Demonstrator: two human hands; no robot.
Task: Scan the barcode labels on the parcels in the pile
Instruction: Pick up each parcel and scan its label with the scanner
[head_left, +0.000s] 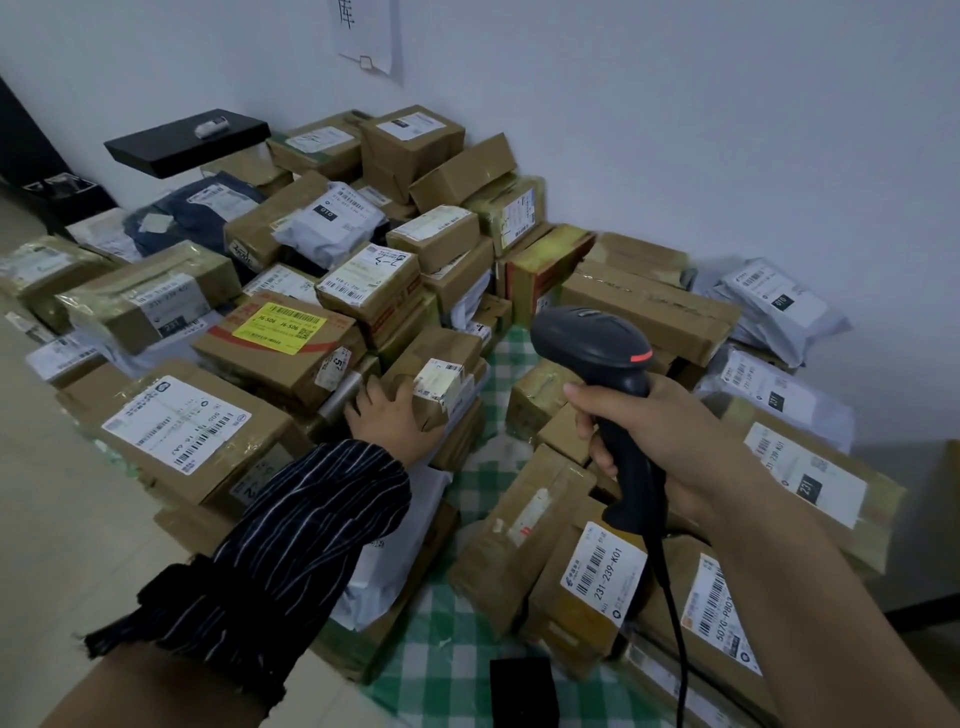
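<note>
Fingers (370, 399) of my left hand (397, 423) curl round a small parcel (427, 415) mid-pile, its label (439, 382) facing up; my right hand (670, 436) grips the scanner (592, 340). Seems I'm presenting this one; next, aim the beam squarely at its barcode

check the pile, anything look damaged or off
The long box beside the scanner handle shows only torn white scraps, nothing scannable. The small box the left hand holds has its label folded over a corner.
</note>
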